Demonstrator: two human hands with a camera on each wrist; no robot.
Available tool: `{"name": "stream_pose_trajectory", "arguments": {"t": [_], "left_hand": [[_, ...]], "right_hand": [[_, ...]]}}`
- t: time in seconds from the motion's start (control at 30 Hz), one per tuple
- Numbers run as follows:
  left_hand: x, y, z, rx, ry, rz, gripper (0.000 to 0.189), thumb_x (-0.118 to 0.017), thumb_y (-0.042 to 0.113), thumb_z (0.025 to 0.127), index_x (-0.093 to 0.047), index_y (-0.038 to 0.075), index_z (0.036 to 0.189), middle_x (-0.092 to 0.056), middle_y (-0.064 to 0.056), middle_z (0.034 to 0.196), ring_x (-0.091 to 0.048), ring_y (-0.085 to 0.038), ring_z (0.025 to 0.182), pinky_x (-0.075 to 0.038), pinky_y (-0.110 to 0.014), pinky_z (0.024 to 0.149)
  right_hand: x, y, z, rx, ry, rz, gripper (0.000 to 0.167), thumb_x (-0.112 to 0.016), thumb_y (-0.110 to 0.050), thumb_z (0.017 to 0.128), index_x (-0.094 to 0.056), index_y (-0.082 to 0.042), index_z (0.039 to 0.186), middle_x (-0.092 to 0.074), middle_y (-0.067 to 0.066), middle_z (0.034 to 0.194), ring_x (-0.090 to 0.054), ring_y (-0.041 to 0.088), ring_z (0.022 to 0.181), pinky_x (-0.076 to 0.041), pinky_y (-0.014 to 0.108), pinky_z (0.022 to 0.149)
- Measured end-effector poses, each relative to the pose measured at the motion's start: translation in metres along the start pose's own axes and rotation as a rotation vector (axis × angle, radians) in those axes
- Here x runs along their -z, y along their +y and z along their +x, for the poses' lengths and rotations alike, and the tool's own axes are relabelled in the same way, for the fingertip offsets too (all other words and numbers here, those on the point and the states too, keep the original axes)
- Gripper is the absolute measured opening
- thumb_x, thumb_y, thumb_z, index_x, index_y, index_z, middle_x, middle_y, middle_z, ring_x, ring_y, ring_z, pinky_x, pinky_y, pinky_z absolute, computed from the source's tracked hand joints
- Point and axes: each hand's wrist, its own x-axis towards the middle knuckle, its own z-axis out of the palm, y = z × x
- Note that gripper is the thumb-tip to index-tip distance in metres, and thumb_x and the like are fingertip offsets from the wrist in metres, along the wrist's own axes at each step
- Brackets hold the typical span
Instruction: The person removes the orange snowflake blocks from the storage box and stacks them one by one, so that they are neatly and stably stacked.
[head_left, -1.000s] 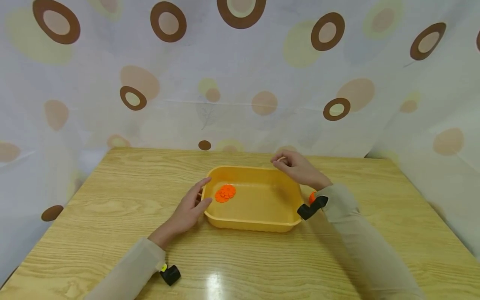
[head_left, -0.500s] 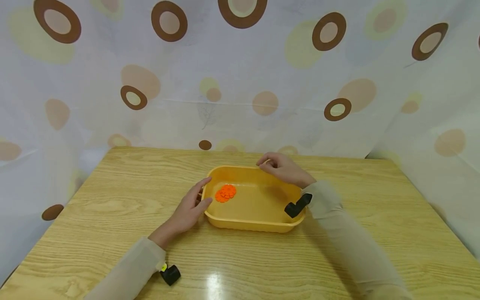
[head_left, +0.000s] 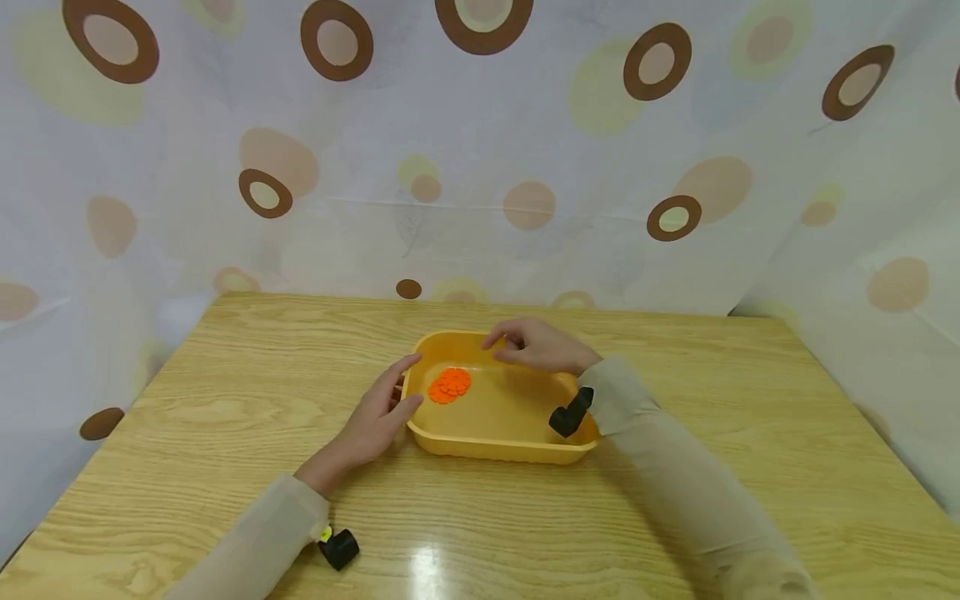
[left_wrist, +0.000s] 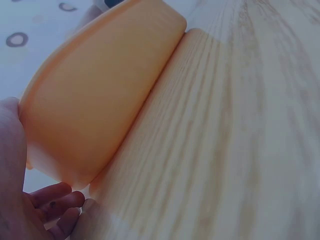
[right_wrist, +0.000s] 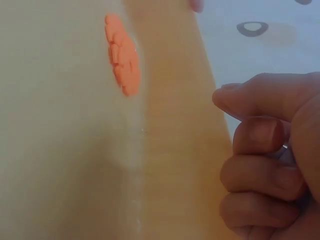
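A shallow orange-yellow plastic tray [head_left: 495, 450] stands on the wooden table. Inside it, towards its left end, flat orange notched discs [head_left: 450, 385] overlap in a small heap; the right wrist view shows the same discs [right_wrist: 122, 57] near the tray wall. My left hand [head_left: 372, 421] holds the tray's left end, thumb and forefinger at the rim and the other fingers [left_wrist: 57, 200] low against the outside. Over the tray's far side is my right hand [head_left: 542, 345], nothing held. Its forefinger reaches out towards the left, thumb slightly apart, the other fingers curled.
Bare wood-grain table [head_left: 225, 433] surrounds the tray. Behind and beside the table hangs a pale cloth [head_left: 480, 233] with brown rings and spots. Black wrist cameras [head_left: 572, 414] sit at both cuffs, the right one overlapping the tray's near right corner.
My right hand has moved left and nearer, from beyond the tray's far right corner to over its far middle, forefinger and thumb parting. My left hand, tray and discs stay put.
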Motion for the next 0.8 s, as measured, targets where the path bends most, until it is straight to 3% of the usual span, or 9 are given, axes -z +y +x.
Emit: {"name": "stream_pose_trajectory", "arguments": {"t": [0.2,0.43,0.8], "left_hand": [[0.001,0.002,0.000,0.013,-0.006,0.000,0.053,-0.049,0.016,0.100,-0.030,0.006,0.149,-0.048,-0.019,0.130,-0.047,-0.022,0.095,-0.044,-0.029,0.081],[-0.001,0.002,0.001,0.023,-0.014,0.004,0.055,-0.049,0.017,0.100,-0.029,0.008,0.150,-0.048,-0.019,0.129,-0.049,-0.023,0.096,-0.044,-0.031,0.083],[0.000,0.003,0.000,0.017,-0.012,0.001,0.054,-0.049,0.016,0.100,-0.030,0.007,0.150,-0.050,-0.020,0.125,-0.050,-0.023,0.093,-0.046,-0.028,0.078]], "right_hand": [[-0.008,-0.005,0.009,0.012,-0.065,-0.006,0.025,-0.056,-0.011,0.096,-0.065,-0.002,0.119,-0.033,-0.005,0.053,-0.027,0.011,0.048,-0.031,0.024,0.056],[-0.020,0.000,0.021,0.040,-0.126,-0.040,0.027,-0.059,-0.008,0.094,-0.066,-0.004,0.119,-0.036,-0.006,0.056,-0.031,0.009,0.050,-0.030,0.021,0.055],[-0.038,0.008,0.030,0.026,-0.178,-0.113,0.042,-0.063,-0.017,0.093,-0.056,-0.009,0.134,-0.035,-0.006,0.058,-0.032,0.007,0.050,-0.030,0.020,0.054]]}}
